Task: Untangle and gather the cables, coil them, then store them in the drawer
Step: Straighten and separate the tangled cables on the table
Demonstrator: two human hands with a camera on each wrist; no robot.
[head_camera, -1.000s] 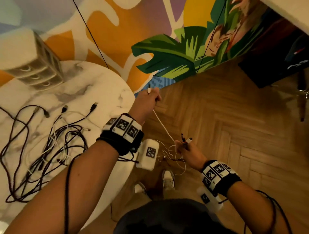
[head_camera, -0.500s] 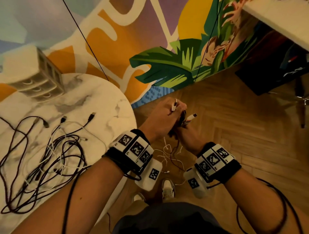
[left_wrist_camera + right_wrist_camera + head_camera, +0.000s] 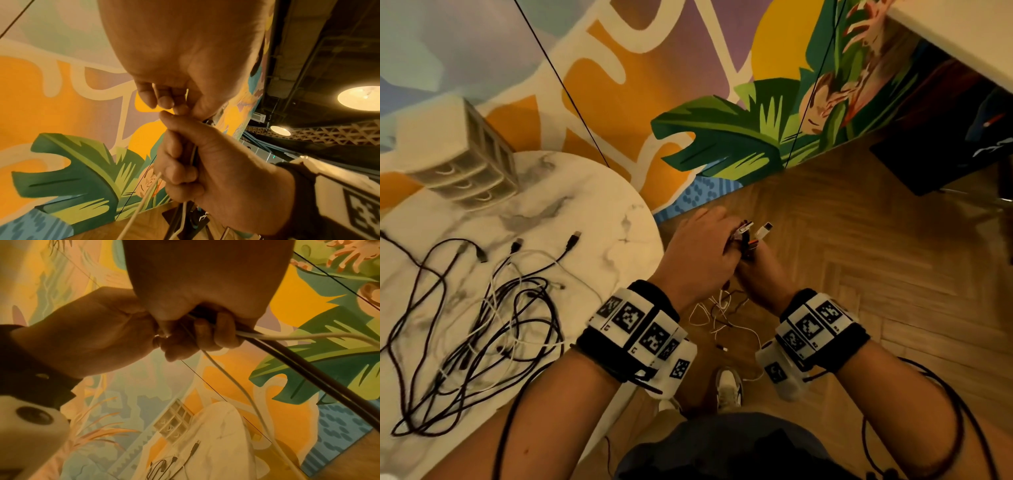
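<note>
hands meeting over the floor, just off the rim of the marble tabletop. right hand below, fingers curled round a small bunch of cables, one thin and white, at least one thicker and dark; plug ends sticking up out of the fist, loose lengths dangling toward the floor and the shoes. long axis of the bunch thus roughly vertical, up through the fist. left hand on top, touching the right, fingertips bent and pressed together at the plug ends, pinching there by the look of it, though what exactly cannot be told. left hand nearer the plugs, so probably the one to draw a strand up and free, or to start a loop.

remaining cables well apart on the tabletop, a slack tangle of black and white cords, thin, limp, smooth-jacketed, metal-tipped connectors splayed outward. pale plastic drawer unit at the far edge, drawers seemingly closed. judged early: most of the untangling, all of the coiling and storing not yet done.
</note>
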